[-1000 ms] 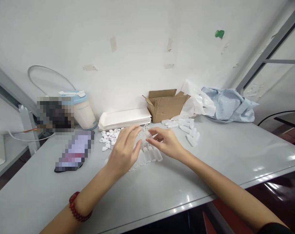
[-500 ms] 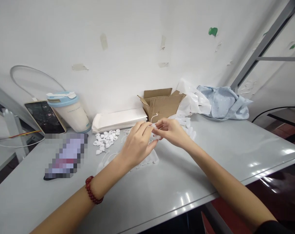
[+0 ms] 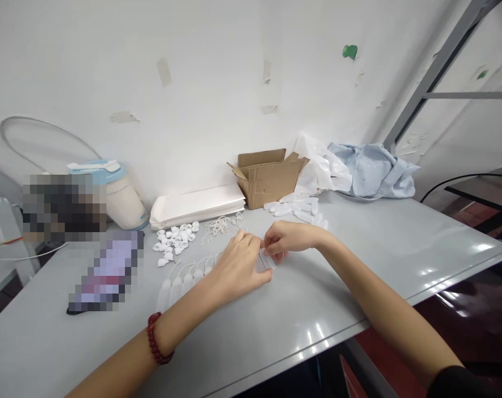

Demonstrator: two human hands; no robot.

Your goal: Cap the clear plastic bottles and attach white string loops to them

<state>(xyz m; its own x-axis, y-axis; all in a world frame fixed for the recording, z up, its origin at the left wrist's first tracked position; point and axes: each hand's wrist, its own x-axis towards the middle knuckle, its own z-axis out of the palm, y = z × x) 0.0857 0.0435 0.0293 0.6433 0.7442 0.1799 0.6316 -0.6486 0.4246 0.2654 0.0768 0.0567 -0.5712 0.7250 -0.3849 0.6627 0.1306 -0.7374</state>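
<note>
My left hand [image 3: 239, 268] is low over the grey table, its thumb stretched out to the right and its other fingertips bent down, partly hidden. It looks to rest beside or on a translucent plastic tube [image 3: 267, 260]. My right hand [image 3: 291, 237] is closed in a pinch at the far end of that tube, close to the left fingers. Left of my hand, partly covered by the forearm, several similar tubes [image 3: 176, 287] lie side by side, with thin white loops at their far ends. Small white caps [image 3: 176, 237] and a heap of thin white ties [image 3: 220, 225] lie behind.
Loose translucent tubes [image 3: 303, 207] lie before an open cardboard box [image 3: 276, 177]. A stack of white envelopes [image 3: 197, 204], a cup [image 3: 126, 199], a white plastic bag [image 3: 319, 166] and a light blue cloth [image 3: 371, 168] stand along the wall. A blurred-out flat item [image 3: 108, 271] is at left.
Both hands have come down from above the table to its surface, with the tube now low between them. The row of tubes at left shows more clearly. The view has shifted slightly.
</note>
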